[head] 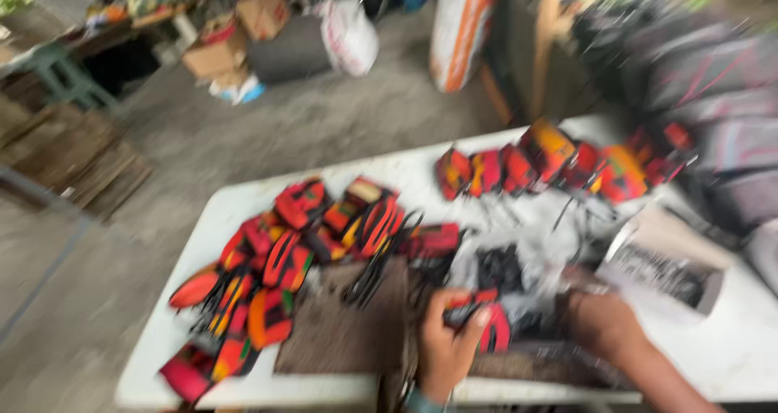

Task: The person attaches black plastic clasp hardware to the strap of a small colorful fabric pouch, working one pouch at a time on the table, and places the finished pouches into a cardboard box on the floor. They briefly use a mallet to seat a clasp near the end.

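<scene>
Whole view was motion-blurred, so counts are approx.

Nearest: 2 hands at the bottom edge. Left hand (447,344) was curled round 1 small red-and-black pouch (489,325), thumb over its top, fingers wrapped under it; the pouch sat just above the near table edge, right of centre. Right hand (601,322) lay beside it on a dark mass w/ clear wrap; its fingers were hidden or smeared, can't tell if spread or closed. Forearm cut off at the bottom right corner.

Under both hands: 1 white table (243,198), near edge and right end cut by the frame. 1 brown mat (344,328) lay on it, left of the left hand.

Mid-distance: 1 loose heap of red, orange and black pouches (284,259) on the table's left half, maybe a dozen plus, too smeared to count exactly; black cords tangled among them. 1 open box (660,271) w/ dark contents at right, contents unreadable.

Further: 1 row of pouches (559,166) along the far table edge, roughly 7–8, outlines merging.

Far: grey floor, 1 stack of wooden boards (77,158) at left, 2 cardboard boxes (239,32), 1 white sack (350,34), 1 white-and-orange bag (460,28). Striped dark fabric pile (709,97) at right, cut off by the frame edge.
</scene>
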The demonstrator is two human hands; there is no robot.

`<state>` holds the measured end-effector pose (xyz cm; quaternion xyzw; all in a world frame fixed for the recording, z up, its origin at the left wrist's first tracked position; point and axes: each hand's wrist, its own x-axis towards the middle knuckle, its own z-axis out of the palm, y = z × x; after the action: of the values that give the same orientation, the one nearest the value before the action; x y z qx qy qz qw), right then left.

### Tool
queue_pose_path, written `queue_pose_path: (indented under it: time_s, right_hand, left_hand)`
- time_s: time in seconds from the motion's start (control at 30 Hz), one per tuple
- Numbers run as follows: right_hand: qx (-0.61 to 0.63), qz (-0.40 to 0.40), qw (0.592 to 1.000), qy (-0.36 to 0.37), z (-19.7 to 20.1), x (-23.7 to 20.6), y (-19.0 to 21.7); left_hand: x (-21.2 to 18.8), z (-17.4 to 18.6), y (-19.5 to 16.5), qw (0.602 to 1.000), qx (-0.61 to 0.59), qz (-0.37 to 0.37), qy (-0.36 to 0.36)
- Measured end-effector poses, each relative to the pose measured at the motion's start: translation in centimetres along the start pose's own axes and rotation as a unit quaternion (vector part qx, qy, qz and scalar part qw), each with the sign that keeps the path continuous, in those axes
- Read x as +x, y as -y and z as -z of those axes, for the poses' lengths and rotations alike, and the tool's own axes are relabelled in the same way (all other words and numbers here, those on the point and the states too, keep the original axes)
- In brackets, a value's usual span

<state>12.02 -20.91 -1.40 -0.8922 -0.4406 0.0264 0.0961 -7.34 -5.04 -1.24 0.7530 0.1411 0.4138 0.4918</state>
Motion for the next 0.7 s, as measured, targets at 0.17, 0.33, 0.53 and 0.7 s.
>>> queue_pose_path:
  time_s: [0.17, 0.33, 0.53, 0.7]
  right_hand:
    - [-0.002, -0.058, 0.998, 0.038, -0.9, -4.0, -2.2]
    - [-0.073, -0.053, 0.988, 0.128, -1.4, -4.2, -4.0]
    - [0.062, -0.009, 0.997, 0.047, -1.0, -4.7, -5.4]
    - [0.041, 0.015, 0.998, 0.05, -1.0, -3.5, -6.0]
  left_hand:
    - [-1.6, 0.2, -0.4, 0.995, -0.066, 0.027, 0.072]
    - [-3.0, -2.2, 0.1, 0.992, -0.1, 0.071, -0.014]
    - [-4.0, -2.7, 1.4, 0.992, -0.1, 0.016, -0.069]
    - [-3.0, -2.5, 2.9, 0.99, -0.13, 0.05, -0.024]
